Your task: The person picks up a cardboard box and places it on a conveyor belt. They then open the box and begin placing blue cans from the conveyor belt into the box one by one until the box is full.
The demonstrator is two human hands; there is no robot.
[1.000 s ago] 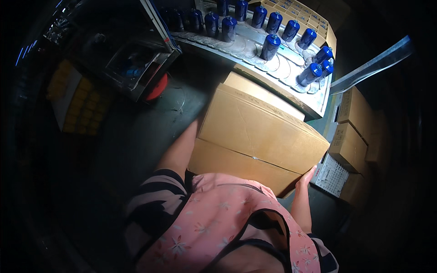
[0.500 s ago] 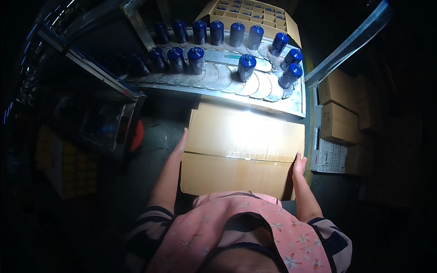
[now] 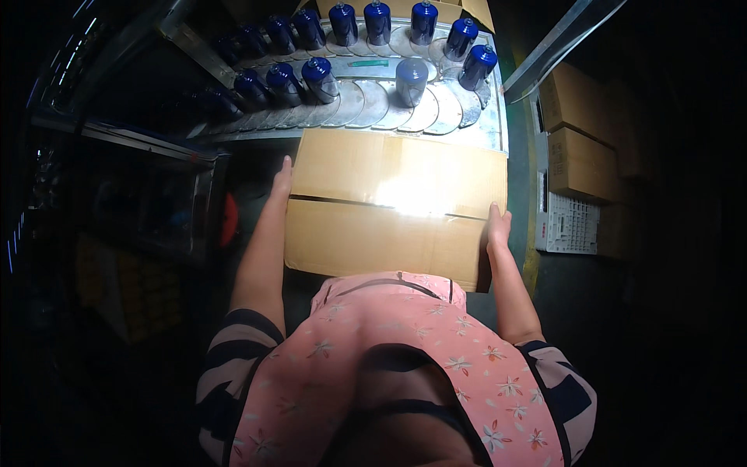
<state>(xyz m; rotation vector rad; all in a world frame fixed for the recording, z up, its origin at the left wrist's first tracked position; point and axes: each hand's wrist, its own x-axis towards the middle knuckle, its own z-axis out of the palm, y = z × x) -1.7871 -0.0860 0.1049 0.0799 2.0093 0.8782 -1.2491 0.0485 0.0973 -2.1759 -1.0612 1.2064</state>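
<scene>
A large closed cardboard box (image 3: 342, 233), its top flaps meeting at a dark seam, is held level between my two hands, close to my pink flowered apron (image 3: 389, 311). My left hand (image 3: 283, 179) presses against its left side near the far corner. On the opposite side my right hand (image 3: 499, 226) grips the box, thumb at the top edge. Most fingers of both hands are hidden along the box's sides. A bright light glares off the lid. The far edge of the box overlaps the front edge of a metal plate conveyor (image 3: 366, 105).
Blue bottles (image 3: 319, 80) stand in two rows on the conveyor, several in each. A green strip (image 3: 368, 63) lies between the rows. Rightward are stacked cartons (image 3: 580, 163) and a white plastic crate (image 3: 568, 222). A metal post (image 3: 560, 50) rises at right, a red round object (image 3: 229, 219) at left.
The box and both hands have moved away from me and up, so the box now covers the conveyor's front edge. The view has shifted. Bottles at the conveyor's right bend have moved along.
</scene>
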